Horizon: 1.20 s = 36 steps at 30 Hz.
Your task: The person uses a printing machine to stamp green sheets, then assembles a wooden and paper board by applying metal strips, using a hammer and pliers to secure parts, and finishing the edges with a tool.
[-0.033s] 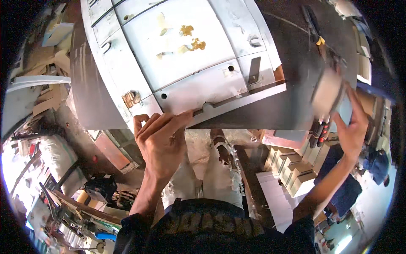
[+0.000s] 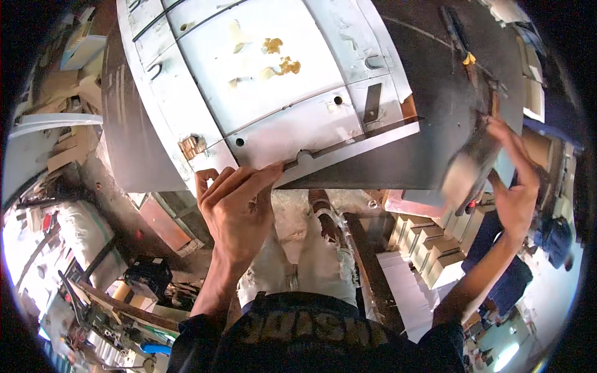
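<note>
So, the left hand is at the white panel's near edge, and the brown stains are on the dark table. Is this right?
Not quite: the stains are on the panel, not the table, as the head view shows. The left hand is at the panel's near edge.

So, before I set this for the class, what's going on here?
The person's left hand touches the near edge of a broad white panel with brown stains, lying on a dark, flat tabletop. Their right hand grips a blurred, dark-brown tool with a pale end, to the panel's right and apart from it.
</note>
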{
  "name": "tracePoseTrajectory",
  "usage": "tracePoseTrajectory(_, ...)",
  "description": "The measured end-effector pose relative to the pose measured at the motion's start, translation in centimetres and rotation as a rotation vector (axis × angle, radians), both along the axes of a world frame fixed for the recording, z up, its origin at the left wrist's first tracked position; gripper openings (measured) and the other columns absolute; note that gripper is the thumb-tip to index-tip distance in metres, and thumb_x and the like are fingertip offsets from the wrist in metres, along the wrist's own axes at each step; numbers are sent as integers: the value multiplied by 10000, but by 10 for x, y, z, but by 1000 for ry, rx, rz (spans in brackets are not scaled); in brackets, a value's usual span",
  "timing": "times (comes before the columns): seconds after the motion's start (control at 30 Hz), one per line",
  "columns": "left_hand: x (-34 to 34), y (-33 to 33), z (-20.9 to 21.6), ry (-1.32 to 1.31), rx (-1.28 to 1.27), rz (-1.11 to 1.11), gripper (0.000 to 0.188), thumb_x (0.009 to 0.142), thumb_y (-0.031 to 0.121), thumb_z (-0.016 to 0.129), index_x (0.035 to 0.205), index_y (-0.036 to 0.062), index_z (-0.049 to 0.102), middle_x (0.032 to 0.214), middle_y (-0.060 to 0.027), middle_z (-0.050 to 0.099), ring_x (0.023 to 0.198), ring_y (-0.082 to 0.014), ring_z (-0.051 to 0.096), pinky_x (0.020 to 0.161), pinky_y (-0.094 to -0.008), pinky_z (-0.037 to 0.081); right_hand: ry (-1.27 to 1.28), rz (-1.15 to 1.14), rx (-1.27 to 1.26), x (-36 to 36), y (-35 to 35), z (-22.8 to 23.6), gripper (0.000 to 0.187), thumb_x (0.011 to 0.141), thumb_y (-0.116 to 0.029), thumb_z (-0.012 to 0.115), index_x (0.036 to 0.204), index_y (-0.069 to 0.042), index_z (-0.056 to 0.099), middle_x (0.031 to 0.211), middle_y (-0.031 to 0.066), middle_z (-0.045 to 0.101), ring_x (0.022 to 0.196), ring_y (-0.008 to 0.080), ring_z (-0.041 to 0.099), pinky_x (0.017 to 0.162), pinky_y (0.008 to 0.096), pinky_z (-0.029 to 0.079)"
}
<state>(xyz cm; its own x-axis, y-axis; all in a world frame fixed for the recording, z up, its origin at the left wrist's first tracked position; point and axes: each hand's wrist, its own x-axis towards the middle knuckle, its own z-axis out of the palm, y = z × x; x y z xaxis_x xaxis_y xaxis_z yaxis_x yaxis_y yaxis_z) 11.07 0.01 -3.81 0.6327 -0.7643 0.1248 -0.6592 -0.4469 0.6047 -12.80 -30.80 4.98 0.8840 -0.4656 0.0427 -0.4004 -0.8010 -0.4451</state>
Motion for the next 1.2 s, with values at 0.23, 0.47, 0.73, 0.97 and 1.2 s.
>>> tracePoseTrajectory(0.23, 3, 3, -6, -30, -47, -4, 275, 689, -38, 749, 912, 119, 781, 771, -23, 708, 644, -167, 622, 738, -336, 377, 170, -94, -380, -9, 14, -56, 635, 775, 117, 599, 1376, -85, 567, 1418, 175, 525, 1383, 354, 437, 1122, 442, 387)
tracePoseTrajectory(0.47, 3, -1, -1, -33, -10, -37, 244, 710, -31, 747, 903, 115, 776, 762, -34, 705, 650, -182, 629, 745, -338, 384, 272, -835, -324, 18, 65, -93, 982, 732, -491, 831, 1457, 29, 421, 1488, 268, 433, 1324, 418, 456, 1062, 458, 425)
tracePoseTrajectory(0.73, 6, 3, -6, -43, -57, -64, 249, 721, -32, 742, 915, 120, 779, 740, -30, 698, 605, -192, 582, 730, -333, 376, -269, -444, 41, 9, 180, -81, 914, 708, -119, 724, 1506, 72, 323, 1393, 283, 520, 1213, 415, 577, 1050, 461, 458)
tracePoseTrajectory(0.97, 8, 5, -2, -26, 27, -68, 179, 799, 82, 756, 944, 173, 808, 778, -31, 733, 665, -171, 622, 741, -316, 395, -242, -306, 149, 54, 222, -76, 877, 749, -228, 796, 1468, 45, 377, 1315, 269, 566, 1131, 431, 614, 962, 465, 510)
tracePoseTrajectory(1.2, 7, 9, -5, -20, 20, -72, 305, 722, -24, 721, 963, 154, 778, 790, 3, 731, 707, -142, 661, 825, -357, 356, -225, -280, 256, 63, 229, -71, 844, 795, -178, 785, 1483, 39, 347, 1325, 283, 571, 1160, 437, 626, 944, 459, 527)
